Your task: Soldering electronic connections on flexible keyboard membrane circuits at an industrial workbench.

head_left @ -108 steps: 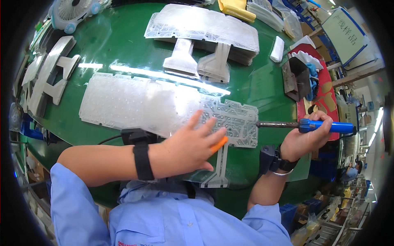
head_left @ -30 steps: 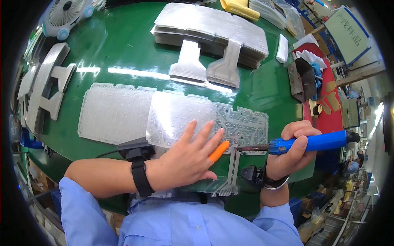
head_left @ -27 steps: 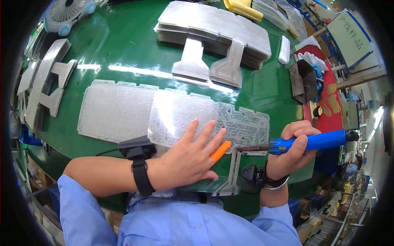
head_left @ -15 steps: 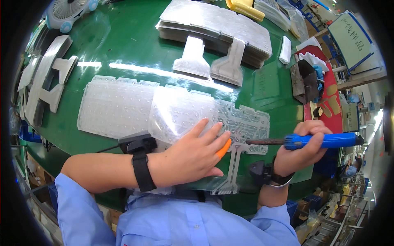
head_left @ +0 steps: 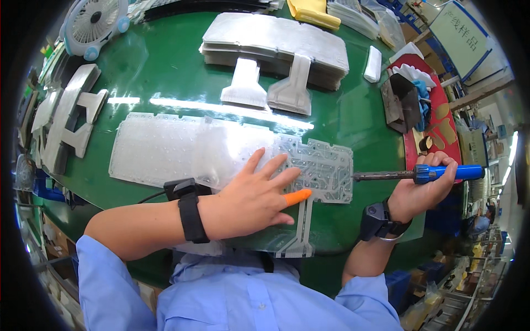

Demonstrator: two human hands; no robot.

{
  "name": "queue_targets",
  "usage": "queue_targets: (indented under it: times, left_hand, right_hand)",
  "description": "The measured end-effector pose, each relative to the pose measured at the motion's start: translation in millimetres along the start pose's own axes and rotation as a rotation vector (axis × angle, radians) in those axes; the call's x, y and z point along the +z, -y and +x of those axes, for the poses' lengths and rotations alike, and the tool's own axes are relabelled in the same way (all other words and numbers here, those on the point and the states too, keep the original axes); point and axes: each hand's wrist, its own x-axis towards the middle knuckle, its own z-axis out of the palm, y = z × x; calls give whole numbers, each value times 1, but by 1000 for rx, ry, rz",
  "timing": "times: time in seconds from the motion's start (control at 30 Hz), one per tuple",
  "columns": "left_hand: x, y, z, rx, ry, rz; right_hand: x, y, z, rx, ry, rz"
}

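Observation:
My left hand [head_left: 251,196] lies flat with spread fingers on a clear flexible circuit sheet [head_left: 329,165] printed with silvery traces. One finger wears an orange finger cot [head_left: 297,197]. A narrow tail [head_left: 302,229] runs from the sheet toward me, past that finger. My right hand [head_left: 424,192] is wrapped round the blue handle of a soldering iron [head_left: 381,176]. The iron lies nearly level, its tip pointing left at the sheet's right edge; contact there I cannot make out. A whitish translucent sheet section [head_left: 157,146] extends left from under my left hand.
Beyond the sheet stands a stack of silvery sheets with tails [head_left: 276,36]; another stack [head_left: 72,121] is at the left. A small fan [head_left: 95,25] stands far left. At the right are a dark metal holder [head_left: 400,102], a red mat [head_left: 450,132] and a white block [head_left: 373,64].
My right hand has drawn the soldering iron to the right, its tip going from over the sheet, near my orange-capped finger, to the right edge. My left hand stays on the sheet.

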Motion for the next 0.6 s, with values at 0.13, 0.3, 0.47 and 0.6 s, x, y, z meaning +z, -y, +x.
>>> queue_targets:
  times: [0.13,0.3,0.47,0.6]
  left_hand:
    - [-20,-8,-21,-23,147,-20]
    - [-34,-30,-52,-118,279,144]
    - [-41,-52,-78,216,101,53]
    - [-97,-37,-79,316,-220,340]
  right_hand:
    - [-3,-6,8,-18,-101,-56]
    - [-13,-6,20,-10,-127,-6]
    - [-18,-14,22,-18,-135,-23]
    - [-20,-17,24,38,-215,4]
